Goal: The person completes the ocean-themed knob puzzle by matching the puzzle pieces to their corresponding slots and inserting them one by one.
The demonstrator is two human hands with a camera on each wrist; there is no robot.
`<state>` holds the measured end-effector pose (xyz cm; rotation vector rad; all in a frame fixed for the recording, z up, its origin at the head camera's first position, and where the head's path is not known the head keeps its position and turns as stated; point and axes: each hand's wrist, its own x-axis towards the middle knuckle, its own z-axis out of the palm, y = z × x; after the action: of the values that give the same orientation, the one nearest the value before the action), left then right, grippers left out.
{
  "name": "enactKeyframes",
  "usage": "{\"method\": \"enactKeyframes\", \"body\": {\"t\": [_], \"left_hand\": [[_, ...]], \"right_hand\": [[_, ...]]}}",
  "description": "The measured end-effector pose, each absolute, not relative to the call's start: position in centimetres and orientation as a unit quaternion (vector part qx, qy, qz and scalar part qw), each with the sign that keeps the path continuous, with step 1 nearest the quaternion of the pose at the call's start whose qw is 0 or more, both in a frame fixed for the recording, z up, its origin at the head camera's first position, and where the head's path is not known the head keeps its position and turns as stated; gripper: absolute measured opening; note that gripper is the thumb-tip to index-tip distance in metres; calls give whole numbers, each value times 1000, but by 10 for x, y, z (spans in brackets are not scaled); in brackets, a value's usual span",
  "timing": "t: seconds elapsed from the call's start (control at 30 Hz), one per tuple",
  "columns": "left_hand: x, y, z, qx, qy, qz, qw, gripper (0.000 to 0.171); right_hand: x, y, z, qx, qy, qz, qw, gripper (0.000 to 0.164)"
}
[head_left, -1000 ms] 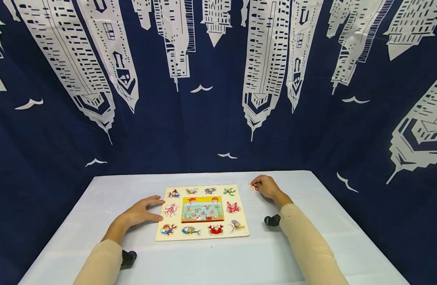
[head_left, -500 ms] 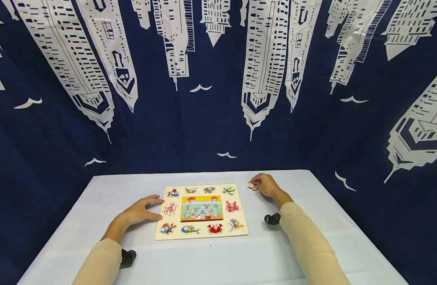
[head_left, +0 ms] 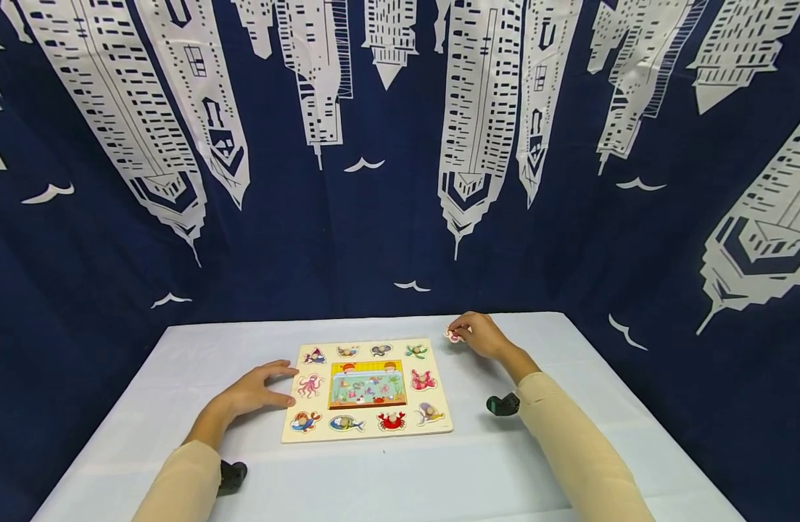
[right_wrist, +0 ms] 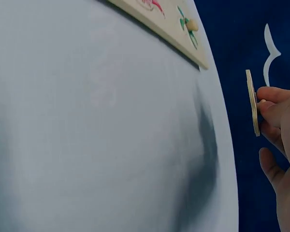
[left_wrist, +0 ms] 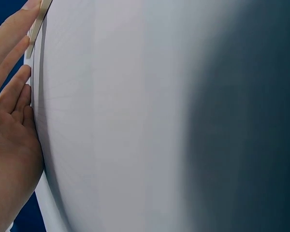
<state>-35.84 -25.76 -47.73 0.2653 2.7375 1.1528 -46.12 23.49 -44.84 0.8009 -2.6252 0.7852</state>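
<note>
My right hand pinches a pink-and-white wooden puzzle piece by its small knob, above the table's far right part. In the right wrist view the piece is seen edge-on, tilted nearly upright, well off the cloth. A wooden knob puzzle board lies left of that hand, with sea animals around a central aquarium picture. At the board's left edge is my left hand, fingers and thumb spread and touching the rim. A pink octopus picture shows on the board beside it.
A white cloth covers the table. Behind it hangs a dark blue curtain printed with white buildings and birds. Dark wrist cameras show under both forearms, the right one just above the table.
My right hand has risen and shifted slightly left toward the board, lifting the puzzle piece off the table. The left hand stays at the board's edge.
</note>
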Motion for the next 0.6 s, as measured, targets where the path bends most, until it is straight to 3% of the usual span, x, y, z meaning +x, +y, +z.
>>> {"method": "enactKeyframes", "body": {"t": [0.6], "left_hand": [[-358,-258,-477,91,913,388,82,77]], "right_hand": [[-446,206,-433,321,-900,272,117,10]]}}
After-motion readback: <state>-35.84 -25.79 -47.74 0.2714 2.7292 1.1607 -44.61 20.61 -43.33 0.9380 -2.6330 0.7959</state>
